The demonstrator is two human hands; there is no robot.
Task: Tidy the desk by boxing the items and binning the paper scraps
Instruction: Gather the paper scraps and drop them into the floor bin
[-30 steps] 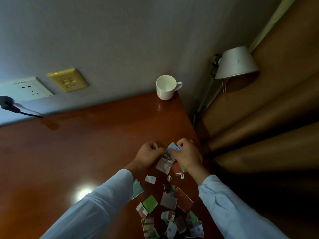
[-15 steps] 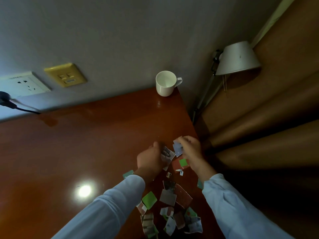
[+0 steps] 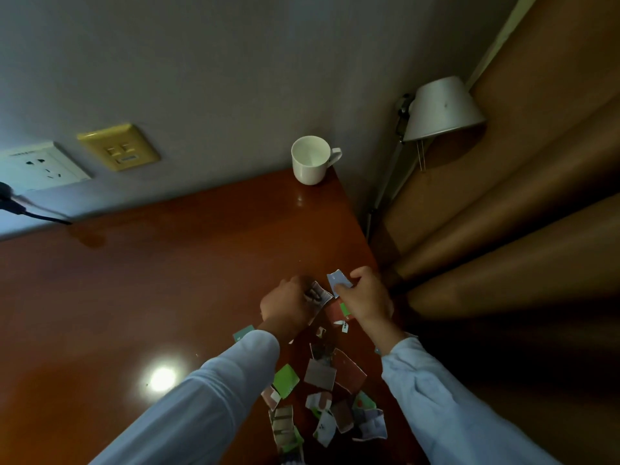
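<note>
Head view (only camera).

Left hand (image 3: 288,305): fingers curled round a printed grey-white scrap (image 3: 318,295), gripping it just above the desk (image 3: 167,280).

Right hand (image 3: 367,298): just beside the left, thumb and fingers pinching a blue scrap (image 3: 339,281) by its lower edge, so the piece sticks up clear of the palm. I cannot tell whether the two held pieces touch.

Directly under the two grips a red-and-green scrap (image 3: 339,312) lies flat on the desk.

On my side of the grips, between the left sleeve (image 3: 208,391) and the right sleeve (image 3: 446,407), the loose paper scraps (image 3: 320,375) lie scattered on the desk, several overlapping. A green piece (image 3: 286,380) sits just beside the left sleeve.

Well beyond the grips, at the far desk corner by the wall, a white mug (image 3: 310,161) stands upright.

Beyond and right of the grips, off the desk: a lamp (image 3: 443,107) with a pale shade.

Far left of the grips, on the wall: a yellow plate (image 3: 119,147), a white socket (image 3: 40,166) and a dark plug (image 3: 13,203) with its cable.
</note>
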